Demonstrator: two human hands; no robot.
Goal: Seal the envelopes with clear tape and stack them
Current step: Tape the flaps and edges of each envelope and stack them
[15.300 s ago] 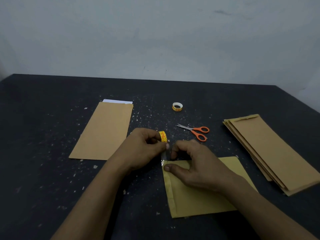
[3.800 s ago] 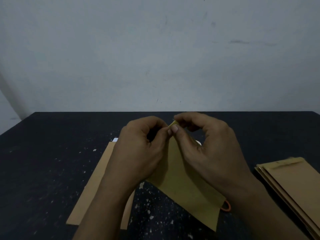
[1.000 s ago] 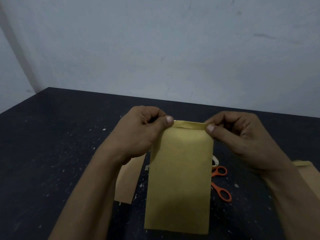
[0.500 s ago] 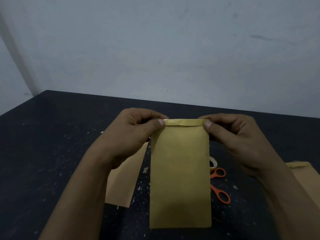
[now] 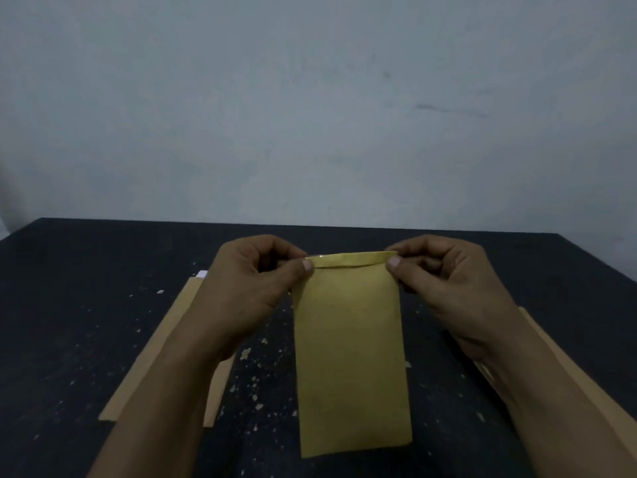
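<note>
head view: the left hand [image 5: 255, 291] and right hand [image 5: 444, 288] each pinch a top corner of a yellow envelope [image 5: 350, 357] between thumb and curled fingers, holding it upright above the dark speckled table [image 5: 69, 305]. its folded flap [image 5: 351, 261] runs between the two thumbs and looks glossy. a brown envelope [image 5: 162, 343] lies flat under the left forearm; more brown envelopes [image 5: 548, 339] show beside the right forearm.

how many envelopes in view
3 at least: yellow envelope pinched by left hand and right hand, brown envelope under the left forearm, stack edge behind the right forearm, maybe hiding more.
</note>
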